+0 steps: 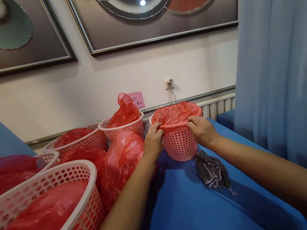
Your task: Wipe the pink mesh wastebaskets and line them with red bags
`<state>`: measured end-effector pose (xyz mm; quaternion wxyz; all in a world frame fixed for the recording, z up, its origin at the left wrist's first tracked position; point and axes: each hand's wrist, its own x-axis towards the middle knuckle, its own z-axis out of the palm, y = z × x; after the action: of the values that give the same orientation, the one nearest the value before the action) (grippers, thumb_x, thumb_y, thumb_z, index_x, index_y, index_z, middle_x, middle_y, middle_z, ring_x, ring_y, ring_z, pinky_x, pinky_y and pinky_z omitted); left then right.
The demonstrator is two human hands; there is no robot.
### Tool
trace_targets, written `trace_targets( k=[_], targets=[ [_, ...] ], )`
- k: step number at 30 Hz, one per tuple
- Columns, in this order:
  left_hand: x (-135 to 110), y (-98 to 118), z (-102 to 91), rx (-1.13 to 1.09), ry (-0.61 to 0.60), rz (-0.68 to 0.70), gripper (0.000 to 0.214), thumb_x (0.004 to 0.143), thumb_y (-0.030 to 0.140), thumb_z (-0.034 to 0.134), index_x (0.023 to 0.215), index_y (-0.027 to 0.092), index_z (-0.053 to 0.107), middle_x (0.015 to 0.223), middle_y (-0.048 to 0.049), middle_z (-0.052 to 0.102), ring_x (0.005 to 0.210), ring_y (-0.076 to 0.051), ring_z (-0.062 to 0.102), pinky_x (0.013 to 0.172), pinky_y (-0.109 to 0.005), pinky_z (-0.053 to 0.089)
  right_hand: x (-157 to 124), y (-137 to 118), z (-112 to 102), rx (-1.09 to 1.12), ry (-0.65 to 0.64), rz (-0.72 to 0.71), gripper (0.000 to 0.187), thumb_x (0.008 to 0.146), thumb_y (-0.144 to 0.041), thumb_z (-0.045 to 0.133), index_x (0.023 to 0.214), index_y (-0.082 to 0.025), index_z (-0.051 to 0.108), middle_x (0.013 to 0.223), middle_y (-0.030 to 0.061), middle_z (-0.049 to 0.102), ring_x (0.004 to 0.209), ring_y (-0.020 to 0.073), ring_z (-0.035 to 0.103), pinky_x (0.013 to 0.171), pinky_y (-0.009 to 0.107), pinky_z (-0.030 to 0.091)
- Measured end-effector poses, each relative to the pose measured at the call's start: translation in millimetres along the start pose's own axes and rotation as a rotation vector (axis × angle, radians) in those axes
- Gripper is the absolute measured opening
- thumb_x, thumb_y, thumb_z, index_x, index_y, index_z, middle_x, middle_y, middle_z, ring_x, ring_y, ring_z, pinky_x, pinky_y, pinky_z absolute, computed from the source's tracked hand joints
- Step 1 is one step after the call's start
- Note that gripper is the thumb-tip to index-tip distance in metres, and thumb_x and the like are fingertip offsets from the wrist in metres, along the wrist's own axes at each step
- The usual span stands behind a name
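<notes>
Straight ahead, a small pink plastic basket (pixel 181 145) with holes in its wall stands on the blue-covered table (pixel 181 212). A red plastic bag (pixel 175 113) lines it and is folded out over the rim. My left hand (pixel 154 140) pinches the bag's edge at the rim's near left. At the near right of the rim, my right hand (pixel 202 130) grips the same bag edge, fingers closed. What lies inside the basket is hidden by the bag. Just below my right hand, a dark grey knitted cloth (pixel 212 170) with pale edging lies crumpled on the table.
Several baskets with red bags crowd the left, including a large white-rimmed basket (pixel 88 169) and a round basket (pixel 140 126). A full red bag (pixel 122 159) bulges beside my left forearm. Behind are a wall socket (pixel 169 84) and a radiator (pixel 219 106); a blue curtain (pixel 281 54) hangs right.
</notes>
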<state>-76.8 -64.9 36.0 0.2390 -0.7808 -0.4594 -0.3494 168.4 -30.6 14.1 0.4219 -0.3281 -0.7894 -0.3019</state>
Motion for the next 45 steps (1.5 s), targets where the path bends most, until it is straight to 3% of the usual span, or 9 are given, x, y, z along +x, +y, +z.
trace_targets(
  k=[6,10,13,19,24,29,34,38,45],
  targets=[
    [-1.1,3.1,7.7,-0.005,0.047,-0.022,0.017,0.085,0.006,0.058,0.096,0.016,0.066,0.128,-0.0146,0.06,0.125,-0.029,0.053,0.108,-0.049,0.048,-8.0,-18.5,-19.1,0.102,-0.19,-0.047,0.019,0.094,-0.023,0.051,0.088,-0.017,0.068,0.095,0.0111,0.067,0.083,0.0222,0.057,0.073,0.035,0.042],
    [-2.8,14.9,13.4,0.028,0.089,-0.089,0.016,0.085,0.007,0.058,0.094,0.018,0.066,0.127,-0.0144,0.059,0.125,-0.03,0.051,0.107,-0.05,0.048,6.9,-41.8,-26.3,0.274,-0.162,0.055,0.036,0.098,-0.026,0.043,0.129,-0.021,0.06,0.133,0.0123,0.061,0.109,0.0242,0.062,0.085,0.036,0.051],
    [-1.0,22.6,12.7,0.033,0.078,-0.106,0.014,0.086,0.009,0.058,0.093,0.018,0.066,0.127,-0.0147,0.06,0.125,-0.031,0.05,0.107,-0.051,0.047,25.6,-42.2,-14.5,0.33,-0.261,0.207,0.047,0.094,-0.02,0.044,0.14,-0.022,0.053,0.133,0.0126,0.061,0.112,0.0254,0.063,0.086,0.036,0.053],
    [5.4,25.1,-5.8,-0.059,0.094,-0.1,0.026,0.085,0.012,0.06,0.11,0.018,0.062,0.128,-0.0132,0.064,0.125,-0.028,0.054,0.111,-0.048,0.044,36.8,22.0,18.7,0.339,-0.297,0.393,0.031,0.085,-0.011,0.048,0.107,-0.017,0.069,0.105,0.0142,0.068,0.096,0.0271,0.066,0.086,0.04,0.052],
    [24.1,20.5,-16.4,-0.115,0.182,-0.181,0.035,0.089,0.014,0.054,0.123,0.014,0.059,0.136,-0.0149,0.062,0.131,-0.027,0.054,0.115,-0.047,0.04,23.7,64.5,26.1,0.422,-0.261,0.364,0.024,0.082,-0.01,0.051,0.094,-0.018,0.07,0.102,0.0091,0.067,0.097,0.0229,0.064,0.09,0.039,0.052],
    [62.5,18.8,-8.1,-0.169,-0.056,-0.214,0.047,0.09,0.023,0.055,0.136,0.016,0.056,0.145,-0.014,0.057,0.14,-0.031,0.046,0.118,-0.052,0.032,15.8,63.0,30.3,0.525,-0.236,0.23,0.034,0.082,-0.031,0.068,0.113,-0.02,0.065,0.116,0.0083,0.063,0.113,0.0236,0.06,0.101,0.042,0.048],
    [84.6,18.0,-6.2,-0.227,-0.286,-0.166,0.036,0.08,0.028,0.067,0.115,0.017,0.071,0.108,-0.0105,0.076,0.101,-0.028,0.07,0.097,-0.04,0.052,11.5,67.9,33.1,0.561,-0.26,0.233,0.056,0.077,-0.048,0.077,0.122,-0.019,0.06,0.118,0.0108,0.061,0.115,0.027,0.059,0.101,0.048,0.048],
    [73.4,20.0,-20.9,-0.224,-0.275,-0.082,0.022,0.079,0.015,0.061,0.098,0.019,0.072,0.097,-0.0071,0.075,0.092,-0.023,0.068,0.09,-0.037,0.052,9.9,73.4,32.1,0.602,-0.276,0.199,0.067,0.073,-0.05,0.081,0.126,-0.018,0.058,0.122,0.0126,0.06,0.12,0.0277,0.057,0.103,0.048,0.047],
    [12.3,23.8,-21.6,0.139,-0.105,0.108,0.017,0.093,0.019,0.053,0.092,0.022,0.069,0.094,-0.0084,0.069,0.101,-0.027,0.057,0.095,-0.045,0.042,10.1,68.1,27.6,0.572,-0.288,0.267,0.052,0.083,-0.049,0.072,0.124,-0.02,0.06,0.123,0.0118,0.063,0.117,0.0267,0.061,0.102,0.046,0.049]
  ],
)
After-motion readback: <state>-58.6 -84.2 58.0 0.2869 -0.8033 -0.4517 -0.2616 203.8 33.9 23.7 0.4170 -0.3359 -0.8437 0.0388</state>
